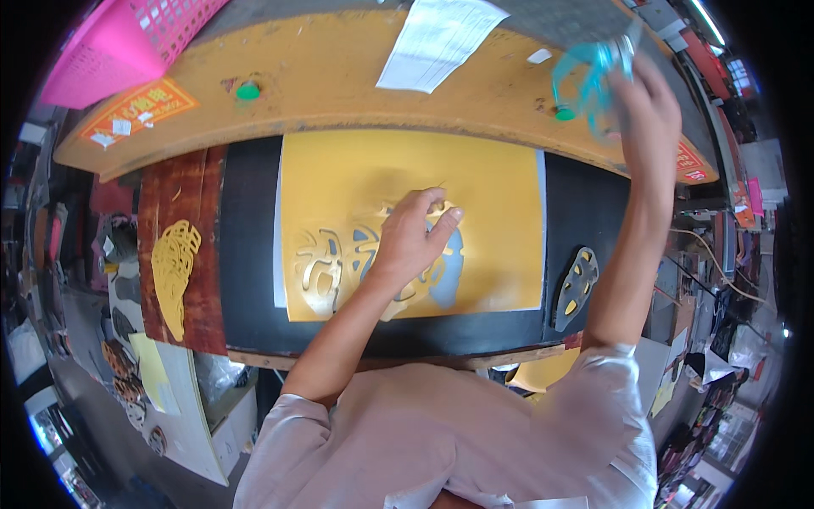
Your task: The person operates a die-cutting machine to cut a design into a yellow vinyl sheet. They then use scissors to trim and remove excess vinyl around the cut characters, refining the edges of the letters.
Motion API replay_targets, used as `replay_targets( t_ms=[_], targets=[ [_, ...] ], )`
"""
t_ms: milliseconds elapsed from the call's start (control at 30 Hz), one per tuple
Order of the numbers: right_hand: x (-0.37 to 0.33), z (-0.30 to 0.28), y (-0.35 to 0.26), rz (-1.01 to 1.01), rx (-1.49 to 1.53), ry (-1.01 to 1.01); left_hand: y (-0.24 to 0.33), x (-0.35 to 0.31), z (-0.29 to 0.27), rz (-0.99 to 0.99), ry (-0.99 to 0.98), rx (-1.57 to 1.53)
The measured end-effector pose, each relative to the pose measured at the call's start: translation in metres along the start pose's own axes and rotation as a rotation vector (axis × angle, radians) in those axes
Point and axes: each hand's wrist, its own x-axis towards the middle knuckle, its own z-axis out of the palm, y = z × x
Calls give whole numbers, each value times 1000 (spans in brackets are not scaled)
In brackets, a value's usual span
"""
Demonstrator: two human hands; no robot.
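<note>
My left hand (417,233) is over the middle of a yellow sheet (492,170), its thumb and fingers pinched on a thin yellow cut-out piece (414,297) with curved openings. Part of that piece is hidden under the hand. Beside it, a leaf-shaped gap (446,276) in the sheet shows grey. Other cut shapes (320,271) sit in the sheet to the left. Up at the far right, my right hand (651,106) is closed on what looks like scissors (593,81) with teal handle loops, smeared by motion.
A dark cutting die (577,288) lies right of the sheet on the black board (254,254). Yellow cut-outs (175,271) are stacked on the reddish-brown board at left. Across the back runs an orange machine beam (331,76) with green buttons, a paper (437,42) and a pink basket (127,51).
</note>
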Motion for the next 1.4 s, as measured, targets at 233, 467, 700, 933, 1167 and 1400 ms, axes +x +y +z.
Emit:
replay_targets(
  t_ms=[233,467,700,933,1167,1400],
  targets=[
    [-261,31,89,980,443,-395,18,-64,14,-300,-530,-654],
    [-331,20,87,990,982,-348,8,-82,39,-359,-368,-694],
    [-356,39,100,941,1008,-135,17,-72,68,18,-277,-272],
    [-336,12,126,991,751,-250,-9,37,53,123,-125,585],
    [-331,2,142,921,631,-533,-3,65,51,55,-510,963],
    [-314,1,135,939,600,-696,-3,86,43,-465,-518,278]
  ],
)
